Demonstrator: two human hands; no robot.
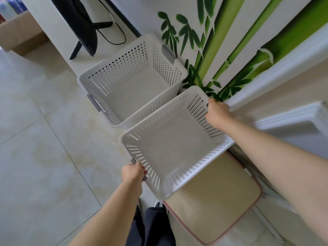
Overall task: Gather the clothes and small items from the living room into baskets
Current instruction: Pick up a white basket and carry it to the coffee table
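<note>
white basket [170, 148] between both hands [132, 173]

Pale glossy floor tiles [35, 139] with thin grout lines are filling the whole 9 o'clock side and bouncing back a lot of soft daylight, while a bamboo mural wall [230, 41] with fat green stalks and dark leaves is taking up everything from 12 to 2 o'clock. A white TV stand [58, 32] is sitting up at 11 o'clock with a black monitor [78, 23] on splayed legs and a loose cable trailing behind it, and a cardboard box [19, 36] is peeking in beside it at 10 o'clock. Down at 5 o'clock a beige mat [218, 197] with a pinkish border is lying on the floor next to white moulded trim [292, 118] running along at 3 o'clock.
</note>
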